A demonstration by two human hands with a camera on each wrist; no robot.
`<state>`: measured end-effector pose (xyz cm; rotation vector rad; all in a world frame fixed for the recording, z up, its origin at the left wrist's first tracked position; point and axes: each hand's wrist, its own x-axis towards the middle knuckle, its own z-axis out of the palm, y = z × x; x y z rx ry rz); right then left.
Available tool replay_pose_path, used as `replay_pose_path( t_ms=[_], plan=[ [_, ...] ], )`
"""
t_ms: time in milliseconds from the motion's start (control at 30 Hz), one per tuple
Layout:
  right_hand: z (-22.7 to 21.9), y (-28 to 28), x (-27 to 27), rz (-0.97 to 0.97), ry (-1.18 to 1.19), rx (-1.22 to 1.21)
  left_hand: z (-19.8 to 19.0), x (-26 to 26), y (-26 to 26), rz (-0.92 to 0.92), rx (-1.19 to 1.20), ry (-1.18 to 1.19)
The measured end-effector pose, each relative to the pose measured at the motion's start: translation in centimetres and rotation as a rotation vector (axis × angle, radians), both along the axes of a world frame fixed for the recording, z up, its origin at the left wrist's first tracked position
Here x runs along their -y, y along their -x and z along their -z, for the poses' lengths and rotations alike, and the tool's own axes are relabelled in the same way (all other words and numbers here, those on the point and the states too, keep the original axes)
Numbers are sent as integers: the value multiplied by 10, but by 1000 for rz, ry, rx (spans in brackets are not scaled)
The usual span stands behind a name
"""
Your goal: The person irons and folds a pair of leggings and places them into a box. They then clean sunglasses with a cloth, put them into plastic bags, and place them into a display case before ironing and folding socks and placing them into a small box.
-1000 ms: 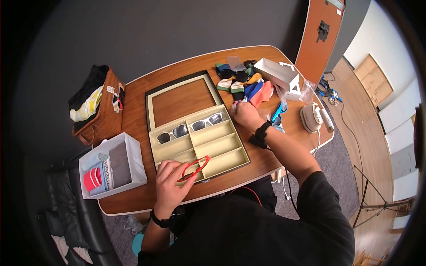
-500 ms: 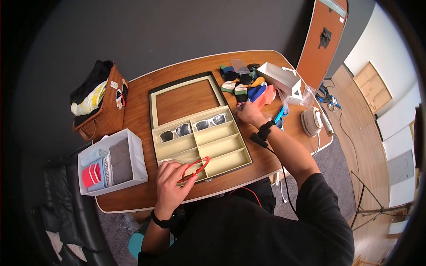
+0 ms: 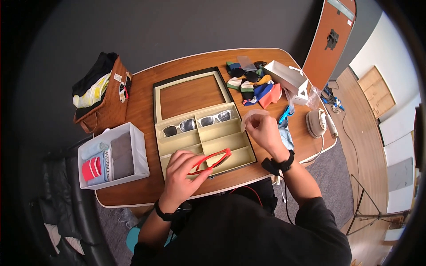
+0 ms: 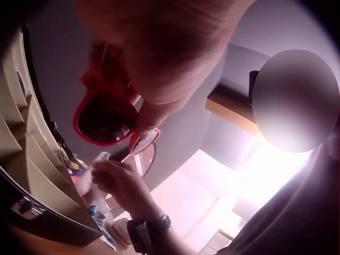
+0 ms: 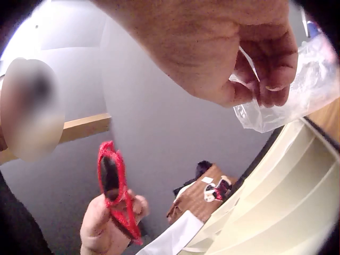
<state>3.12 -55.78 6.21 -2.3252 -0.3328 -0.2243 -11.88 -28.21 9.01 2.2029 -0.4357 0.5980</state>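
Observation:
Red-framed sunglasses [image 3: 212, 162] with dark lenses are pinched between the thumb and fingers of the left hand [image 3: 181, 177], over the front of a compartment case [image 3: 220, 132]. My right hand [image 3: 265, 135] pinches a clear plastic bag [image 5: 297, 95] beside the case's right edge; the bag looks thin and crumpled in the right wrist view. Two pairs of white-framed sunglasses [image 3: 179, 127] lie in the rear compartments. The case's windowed lid [image 3: 157, 103] lies opened back on the table.
Socks [image 3: 257, 92], dark sunglasses [image 3: 251, 76] and a white box [image 3: 286, 79] are at the back right. An iron [image 3: 316, 123] and blue scissors [image 3: 284, 115] stand or lie right. Left are a fabric bin of folded clothes [image 3: 146, 165] and a brown basket [image 3: 116, 99].
The right hand has come back from beside the socks toward the person, with the clear bag lifted in its fingers. The left hand has shifted slightly right and up with the red sunglasses.

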Motion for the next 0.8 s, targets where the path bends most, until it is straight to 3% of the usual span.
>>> replay_pose_path(
  t_ms=[133,233,300,433,533,700,800],
  plan=[
    [-29,43,-24,-83,-147,-92,-7,27,-19,51,15,42],
    [-21,53,-28,-101,-171,-113,-4,33,-23,65,-31,67],
    [-12,56,-28,-126,-263,-137,-1,31,-24,1,-29,45],
    [-18,63,-32,-126,-189,-183,3,23,-22,-72,-14,-33],
    [-18,66,-36,-133,-205,-154,2,22,-20,-107,9,-85],
    [-12,66,-39,-172,-124,185,2,21,-14,-124,60,-147],
    [-14,69,-41,-153,-69,223,0,21,-12,-137,73,-190]
  ],
)
